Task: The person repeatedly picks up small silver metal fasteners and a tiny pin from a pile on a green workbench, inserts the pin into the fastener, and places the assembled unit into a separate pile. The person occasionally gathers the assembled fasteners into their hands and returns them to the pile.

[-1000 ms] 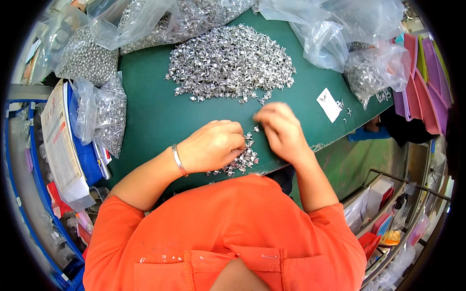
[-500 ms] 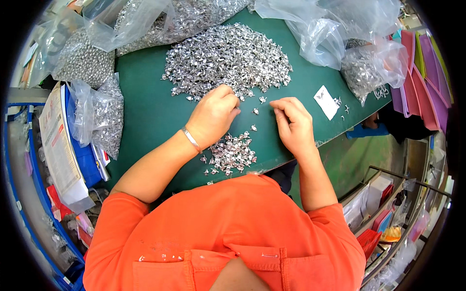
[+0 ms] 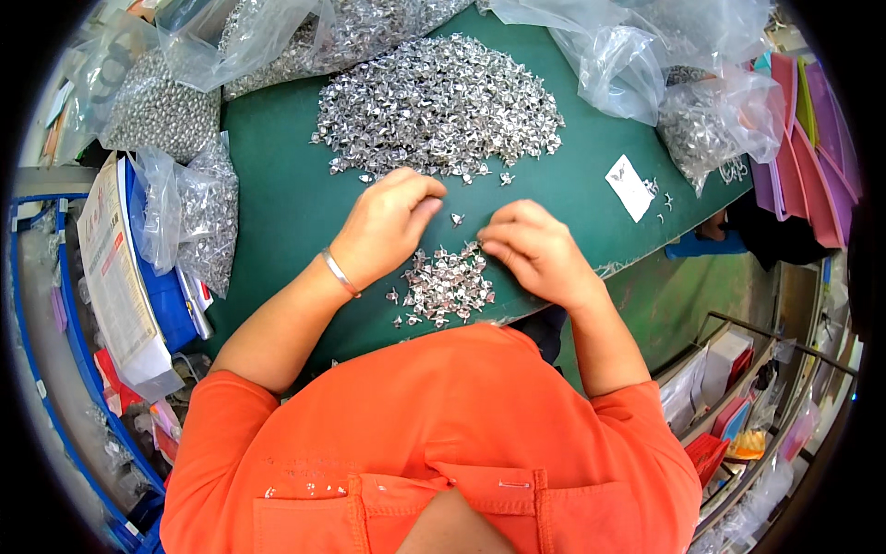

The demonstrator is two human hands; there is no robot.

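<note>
At far left, a blue folder [image 3: 175, 309] sits beside a clear bag [image 3: 209, 222] of small metal parts at the edge of a green table [image 3: 277, 185]. Next, the left hand [image 3: 386, 222] of a worker in an orange top [image 3: 415, 397], a bangle [image 3: 341, 274] at the wrist, is poised palm down just below a large heap [image 3: 438, 111] of silvery parts. Its thumb and index finger lie close together, pointing right; whether they pinch anything cannot be told.

Center, one loose part [image 3: 457, 220] lies on the table between the two hands, below and to the right of the left fingertips, above and to the left of the right ones. It is near both, the left thumb looking slightly nearer; the part is too small to show its long axis. Beneath it, nearer the worker, spreads a small pile [image 3: 448, 286] of similar parts.

To the right, the right hand [image 3: 531, 247] reaches leftward, curled fingers bunched with the thumb at the pile's upper right edge; whether they grip or touch a part cannot be made out. Farther right, well apart from both hands, are a white card [image 3: 629, 189], a second clear bag [image 3: 697, 134] and pink files [image 3: 812, 175]
</note>
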